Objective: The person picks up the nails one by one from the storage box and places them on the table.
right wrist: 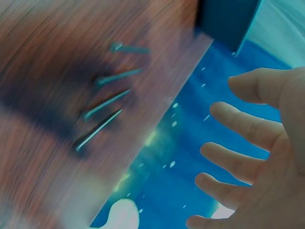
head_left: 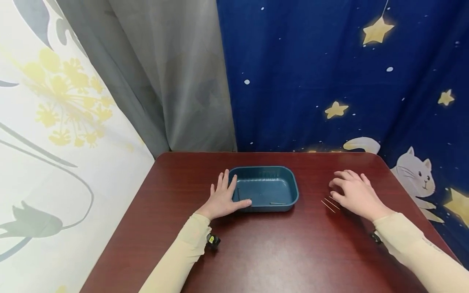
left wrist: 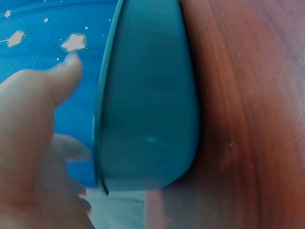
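Observation:
A dark teal plastic tub (head_left: 264, 208) stands on the table; a nail (head_left: 277, 203) and another thin dark piece lie inside. My left hand (head_left: 221, 200), fingers spread, is over the tub's left end, thumb along its front rim. In the left wrist view the tub wall (left wrist: 147, 95) is beside the thumb; whether the hand touches it is unclear. To the tub's right, my right hand (head_left: 357, 195) hovers by several loose nails (head_left: 328, 206), partly hiding them. The right wrist view shows these nails (right wrist: 102, 104) in a row, the right hand's fingers (right wrist: 233, 162) apart and holding nothing.
The dark red wooden table (head_left: 271, 252) has its far edge against a grey curtain (head_left: 190, 81) and a blue starry curtain (head_left: 293, 81). A white patterned surface (head_left: 55, 162) borders the left side.

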`<act>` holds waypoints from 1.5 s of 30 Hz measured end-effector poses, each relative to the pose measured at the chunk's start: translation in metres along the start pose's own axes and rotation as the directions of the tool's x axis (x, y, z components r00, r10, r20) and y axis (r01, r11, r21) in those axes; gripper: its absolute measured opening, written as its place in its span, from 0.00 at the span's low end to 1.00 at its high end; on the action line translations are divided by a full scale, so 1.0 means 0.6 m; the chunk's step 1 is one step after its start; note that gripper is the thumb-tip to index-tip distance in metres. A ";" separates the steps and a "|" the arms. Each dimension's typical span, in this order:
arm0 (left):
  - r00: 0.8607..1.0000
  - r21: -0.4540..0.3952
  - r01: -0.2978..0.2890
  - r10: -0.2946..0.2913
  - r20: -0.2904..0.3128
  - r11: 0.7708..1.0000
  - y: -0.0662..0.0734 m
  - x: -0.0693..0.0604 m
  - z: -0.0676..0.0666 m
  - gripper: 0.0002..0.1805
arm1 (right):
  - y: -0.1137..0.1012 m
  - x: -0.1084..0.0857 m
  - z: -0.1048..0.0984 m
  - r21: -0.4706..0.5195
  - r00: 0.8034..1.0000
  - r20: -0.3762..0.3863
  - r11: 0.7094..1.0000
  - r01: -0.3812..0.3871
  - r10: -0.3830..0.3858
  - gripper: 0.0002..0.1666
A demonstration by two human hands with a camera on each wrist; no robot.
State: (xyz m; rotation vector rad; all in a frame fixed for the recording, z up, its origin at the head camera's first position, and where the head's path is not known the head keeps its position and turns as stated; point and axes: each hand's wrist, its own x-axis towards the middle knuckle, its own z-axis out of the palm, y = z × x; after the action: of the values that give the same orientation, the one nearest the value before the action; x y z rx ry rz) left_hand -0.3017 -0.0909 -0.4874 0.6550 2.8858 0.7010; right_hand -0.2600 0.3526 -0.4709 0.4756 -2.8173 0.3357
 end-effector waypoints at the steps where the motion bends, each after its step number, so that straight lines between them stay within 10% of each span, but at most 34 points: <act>1: 1.000 -0.010 -0.026 0.026 -0.008 1.000 -0.002 0.002 -0.004 0.54 | -0.009 0.002 0.000 0.001 1.000 -0.010 1.000 0.009 -0.009 0.13; 8: 0.959 0.013 -0.279 0.280 -0.053 0.960 -0.014 0.042 -0.034 0.23 | -0.069 0.021 0.026 0.073 1.000 -0.007 0.997 0.003 -0.003 0.33; 14: 0.914 0.093 -0.406 0.400 0.069 0.909 -0.012 0.090 -0.033 0.24 | -0.120 0.040 0.065 0.128 0.996 0.078 0.990 -0.050 0.040 0.46; 23: 0.806 0.249 -0.589 0.539 0.245 0.769 0.013 0.135 -0.008 0.22 | -0.161 0.066 0.111 0.148 0.979 0.164 0.978 -0.148 0.124 0.55; 36: 0.809 0.269 -0.581 0.508 0.298 0.768 0.000 0.145 0.012 0.24 | -0.170 0.068 0.130 0.088 0.976 0.150 0.981 -0.174 0.160 0.60; 45: 0.750 0.338 -0.662 0.577 0.324 0.670 0.001 0.144 0.010 0.21 | -0.170 0.069 0.133 0.082 0.978 0.139 0.982 -0.171 0.158 0.58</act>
State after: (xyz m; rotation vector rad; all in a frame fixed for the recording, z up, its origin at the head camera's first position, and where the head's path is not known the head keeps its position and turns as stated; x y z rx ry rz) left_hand -0.3783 -0.0505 -0.4923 1.7218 2.6039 -0.0132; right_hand -0.2796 0.2253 -0.5150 0.2932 -2.9887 0.4878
